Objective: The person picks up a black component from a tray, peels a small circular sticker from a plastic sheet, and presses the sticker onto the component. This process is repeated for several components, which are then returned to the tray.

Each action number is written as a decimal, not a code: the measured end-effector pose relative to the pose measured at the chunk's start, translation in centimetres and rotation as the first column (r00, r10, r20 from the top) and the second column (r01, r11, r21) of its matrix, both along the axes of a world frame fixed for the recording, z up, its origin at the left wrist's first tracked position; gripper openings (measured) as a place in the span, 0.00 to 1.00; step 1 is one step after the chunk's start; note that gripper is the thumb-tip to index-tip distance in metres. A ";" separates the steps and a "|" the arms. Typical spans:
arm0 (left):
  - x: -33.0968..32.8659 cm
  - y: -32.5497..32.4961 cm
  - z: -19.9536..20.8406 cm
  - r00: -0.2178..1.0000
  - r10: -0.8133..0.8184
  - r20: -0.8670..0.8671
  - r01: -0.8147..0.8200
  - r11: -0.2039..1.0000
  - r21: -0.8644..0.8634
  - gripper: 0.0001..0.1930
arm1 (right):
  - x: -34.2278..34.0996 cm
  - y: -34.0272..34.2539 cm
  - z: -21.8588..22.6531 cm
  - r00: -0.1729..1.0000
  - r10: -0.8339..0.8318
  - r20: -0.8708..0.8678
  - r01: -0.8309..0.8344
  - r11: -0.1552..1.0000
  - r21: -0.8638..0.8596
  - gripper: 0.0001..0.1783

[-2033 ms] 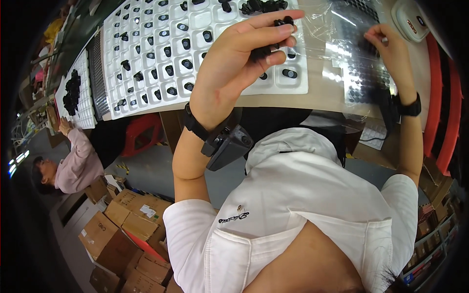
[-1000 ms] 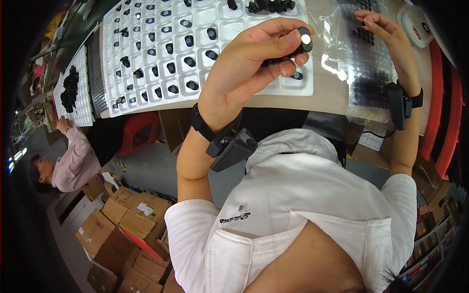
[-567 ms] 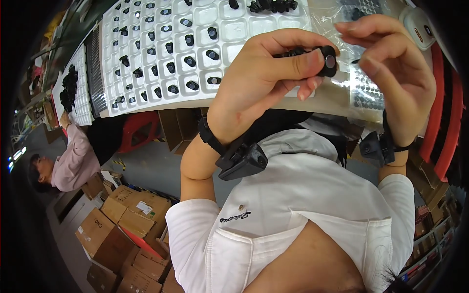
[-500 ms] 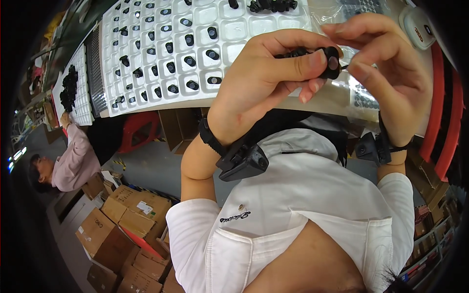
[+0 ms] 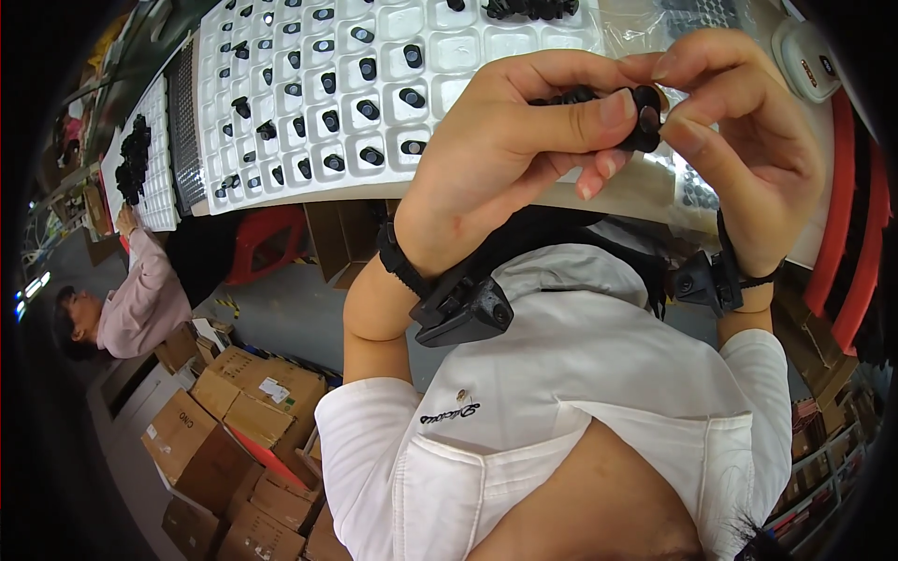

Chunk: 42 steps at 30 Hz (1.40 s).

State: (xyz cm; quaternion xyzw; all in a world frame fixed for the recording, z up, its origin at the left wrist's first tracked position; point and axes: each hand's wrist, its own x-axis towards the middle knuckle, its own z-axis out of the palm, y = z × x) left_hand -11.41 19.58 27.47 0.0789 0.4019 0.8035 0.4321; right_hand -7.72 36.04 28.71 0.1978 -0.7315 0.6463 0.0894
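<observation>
My left hand [image 5: 524,122] is closed around a small black oval-ended part [image 5: 644,120], pinched between thumb and fingers; more small black pieces [image 5: 571,95] show above the thumb. My right hand [image 5: 748,140] meets the oval end from the right, its thumb and fingertips bent together beside it. Whatever lies between those right fingertips is too small and hidden to name. Both hands are above the near edge of a white compartment tray [image 5: 402,21], where similar black parts [image 5: 368,110] sit one to a pocket.
A heap of black parts [image 5: 533,7] lies at the tray's far side. Clear plastic sheeting [image 5: 645,23] and a white rounded case [image 5: 806,61] are at the right, near a red chair [image 5: 847,224]. Cardboard boxes [image 5: 201,439] stand at lower left; a co-worker [image 5: 140,309] works farther left.
My right fingertips have closed in against the end of the black part, and the thin dark bit at the right thumb no longer shows. My left hand keeps its hold.
</observation>
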 end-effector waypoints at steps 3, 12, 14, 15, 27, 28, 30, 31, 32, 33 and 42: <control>-0.1 -0.1 0.0 1.000 -0.007 -0.010 0.008 1.000 0.029 0.20 | 0.1 -0.2 0.2 1.000 -0.009 -0.012 0.009 1.000 0.011 0.03; -0.1 -0.4 0.3 0.998 0.017 0.062 -0.021 0.997 0.068 0.17 | 0.1 -0.4 0.1 0.999 0.015 -0.044 -0.013 0.999 0.035 0.04; 0.0 -0.3 0.5 0.981 0.062 0.183 -0.085 0.989 0.124 0.13 | 0.1 -0.5 0.0 0.997 0.032 -0.074 -0.026 0.997 0.069 0.05; 0.0 -0.3 0.5 0.981 0.060 0.184 -0.084 0.989 0.123 0.13 | 0.1 -0.9 -0.2 0.998 0.006 -0.066 -0.007 1.000 -0.024 0.05; -0.6 0.2 -0.8 0.996 0.000 0.085 -0.007 0.997 0.081 0.12 | 0.1 1.1 0.3 0.972 -0.155 0.175 0.206 0.923 -0.326 0.08; -0.9 0.0 -0.9 0.997 0.045 0.059 -0.047 0.998 0.037 0.11 | 0.2 2.1 0.1 0.979 -0.154 0.132 0.181 0.957 -0.228 0.09; -1.3 -0.3 -1.1 0.992 0.125 0.001 -0.125 0.991 -0.044 0.09 | 0.5 3.7 -0.4 0.984 -0.154 0.087 0.164 0.979 -0.122 0.11; -1.6 -0.5 -1.1 0.992 0.125 0.002 -0.125 0.991 -0.041 0.09 | 0.8 4.5 -0.8 0.973 -0.202 0.113 0.209 0.977 -0.049 0.11; -2.0 -0.8 -1.0 0.978 0.172 -0.120 -0.192 0.964 -0.184 0.09 | 1.1 5.2 -1.1 0.958 -0.254 0.135 0.253 0.967 0.026 0.11; -2.4 -0.9 -0.9 0.950 0.195 -0.242 -0.267 0.912 -0.310 0.08 | 1.3 5.9 -1.4 0.938 -0.311 0.155 0.297 0.949 0.107 0.11; -5.3 0.5 -0.3 0.386 0.060 -0.921 -0.739 0.618 -0.269 0.07 | 4.8 11.3 -4.7 0.840 -0.496 0.220 0.410 0.846 0.340 0.05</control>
